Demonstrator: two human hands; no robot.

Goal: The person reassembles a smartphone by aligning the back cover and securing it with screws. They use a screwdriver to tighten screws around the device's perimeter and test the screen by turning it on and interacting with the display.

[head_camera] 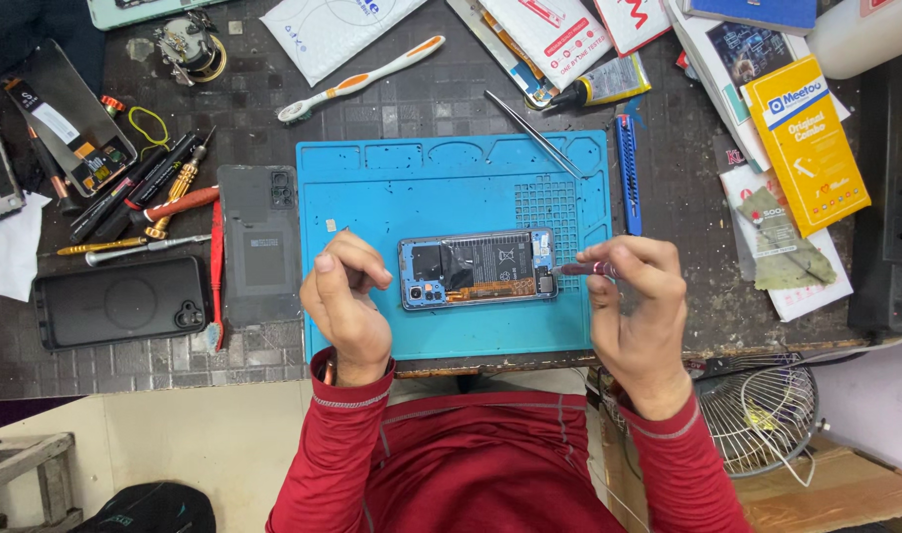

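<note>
hands flank opened phone (pixel 478 268) on blue mat (pixel 451 188); right hand (pixel 637 296) grip pinches screwdriver (pixel 581 267), left hand (pixel 344 296) grip curled empty.

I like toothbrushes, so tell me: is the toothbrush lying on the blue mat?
No, the toothbrush lies on the dark table above the blue mat, not on it.

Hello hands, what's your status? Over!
Left hand beside opened phone. Right hand pinching screwdriver at phone's end. Tweezers lie apart on blue mat.
</note>
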